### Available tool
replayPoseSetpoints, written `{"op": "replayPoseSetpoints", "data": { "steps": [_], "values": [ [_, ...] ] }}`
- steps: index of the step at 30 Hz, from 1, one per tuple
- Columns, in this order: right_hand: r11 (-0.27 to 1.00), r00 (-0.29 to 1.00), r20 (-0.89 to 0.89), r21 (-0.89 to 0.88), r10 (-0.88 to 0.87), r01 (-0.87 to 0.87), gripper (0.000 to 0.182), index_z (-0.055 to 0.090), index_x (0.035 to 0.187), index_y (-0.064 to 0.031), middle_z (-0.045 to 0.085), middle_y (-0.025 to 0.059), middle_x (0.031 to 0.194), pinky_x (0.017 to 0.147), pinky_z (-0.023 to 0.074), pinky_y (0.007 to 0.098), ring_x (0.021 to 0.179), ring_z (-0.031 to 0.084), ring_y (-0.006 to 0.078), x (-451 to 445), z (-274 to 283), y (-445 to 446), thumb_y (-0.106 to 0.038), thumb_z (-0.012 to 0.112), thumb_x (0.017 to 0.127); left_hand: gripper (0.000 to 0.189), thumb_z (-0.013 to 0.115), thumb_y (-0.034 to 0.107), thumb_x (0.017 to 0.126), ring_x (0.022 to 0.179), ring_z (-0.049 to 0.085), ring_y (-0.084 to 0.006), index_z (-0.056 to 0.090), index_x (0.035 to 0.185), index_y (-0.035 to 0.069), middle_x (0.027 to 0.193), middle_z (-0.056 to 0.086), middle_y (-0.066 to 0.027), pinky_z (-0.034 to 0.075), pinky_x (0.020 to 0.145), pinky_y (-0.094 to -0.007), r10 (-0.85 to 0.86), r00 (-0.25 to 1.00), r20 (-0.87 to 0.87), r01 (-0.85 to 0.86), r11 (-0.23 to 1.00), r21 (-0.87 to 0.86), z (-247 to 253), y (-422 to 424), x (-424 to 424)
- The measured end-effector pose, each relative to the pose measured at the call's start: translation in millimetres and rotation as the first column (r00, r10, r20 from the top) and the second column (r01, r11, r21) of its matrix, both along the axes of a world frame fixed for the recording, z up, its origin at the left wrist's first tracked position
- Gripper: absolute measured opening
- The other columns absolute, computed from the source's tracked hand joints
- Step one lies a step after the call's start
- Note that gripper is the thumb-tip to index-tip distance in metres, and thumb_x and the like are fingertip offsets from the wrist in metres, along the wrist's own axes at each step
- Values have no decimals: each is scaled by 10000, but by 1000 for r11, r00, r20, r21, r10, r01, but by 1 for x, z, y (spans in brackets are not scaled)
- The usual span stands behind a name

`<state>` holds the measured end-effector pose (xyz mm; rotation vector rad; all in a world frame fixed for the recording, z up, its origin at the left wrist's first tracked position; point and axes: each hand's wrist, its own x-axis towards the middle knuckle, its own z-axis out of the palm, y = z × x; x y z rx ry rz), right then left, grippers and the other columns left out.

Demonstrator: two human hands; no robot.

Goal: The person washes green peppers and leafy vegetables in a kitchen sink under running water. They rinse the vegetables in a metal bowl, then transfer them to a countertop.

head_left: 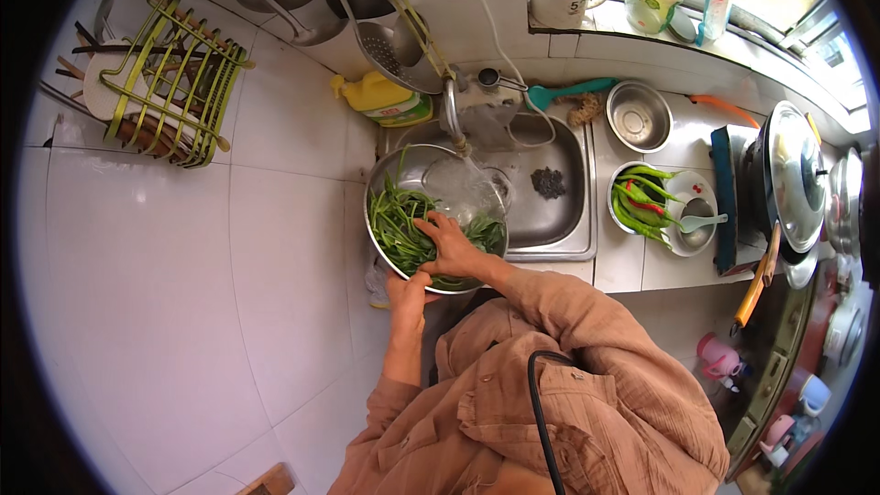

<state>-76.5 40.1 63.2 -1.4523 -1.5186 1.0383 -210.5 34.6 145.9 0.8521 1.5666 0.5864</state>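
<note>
A large stainless steel basin (369,228) rests tilted over the left part of the sink (584,220), with leafy green vegetables (399,220) and water inside. Water runs from the faucet (452,110) into it. My left hand (409,289) grips the basin's near rim. Above it, my right hand (447,244) lies on the greens with its fingers spread; whether it holds any stems I cannot tell. A dark scouring pad (548,183) lies on the sink floor, right of the basin.
Right of the sink are an empty metal bowl (639,117), a bowl of green and red peppers (643,203), a plate with a spoon (691,223) and a lidded wok (797,179) on a stove. A yellow detergent jug (388,102) stands behind; a green utensil rack (172,82) hangs left.
</note>
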Motion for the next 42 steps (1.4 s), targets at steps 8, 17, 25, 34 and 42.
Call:
{"op": "replayPoseSetpoints", "data": {
  "steps": [8, 17, 25, 34, 42],
  "values": [
    [990, 956, -262, 15, -133, 142, 947, 381, 1405, -27, 308, 271, 1403, 1069, 318, 474, 1271, 337, 458, -26, -5, 16, -293, 801, 599, 562, 644, 132, 700, 822, 658, -299, 464, 1201, -46, 905, 654, -190, 519, 696, -399, -158, 853, -497, 339, 893, 298, 28, 17, 0],
    [986, 890, -437, 40, -131, 164, 946, 379, 1395, 4, 271, 265, 1437, 1111, 277, 431, 1339, 288, 420, -36, 23, 41, -292, 778, 590, 611, 659, 178, 713, 968, 586, -444, 436, 1221, -80, 1070, 594, -288, 473, 823, -462, -90, 709, -699, 476, 794, 380, 88, 17, 24],
    [987, 780, -622, 68, -72, 146, 941, 355, 1407, 19, 249, 244, 1454, 1127, 250, 395, 1373, 253, 379, -35, 60, 53, -220, 749, 587, 713, 694, 232, 728, 961, 587, -444, 373, 1277, -90, 1081, 562, -293, 485, 811, -489, -26, 511, -859, 570, 759, 316, 131, 11, 44],
    [994, 485, -874, 12, -41, 106, 873, 355, 1413, -3, 305, 174, 1449, 1147, 172, 364, 1395, 231, 306, -29, 86, 45, -34, 627, 585, 824, 706, 378, 744, 811, 638, -419, 330, 1331, -62, 1096, 553, -254, 543, 668, -478, 57, 255, -965, 709, 668, 227, 155, -3, 68],
    [996, 476, -877, -32, -68, 83, 859, 356, 1414, -13, 327, 158, 1439, 1138, 187, 349, 1378, 265, 302, -26, 77, 35, -20, 632, 601, 773, 711, 354, 748, 851, 622, -432, 366, 1306, -54, 1061, 578, -260, 517, 719, -482, 4, 263, -965, 658, 730, 183, 156, -10, 79]
  ]
}}
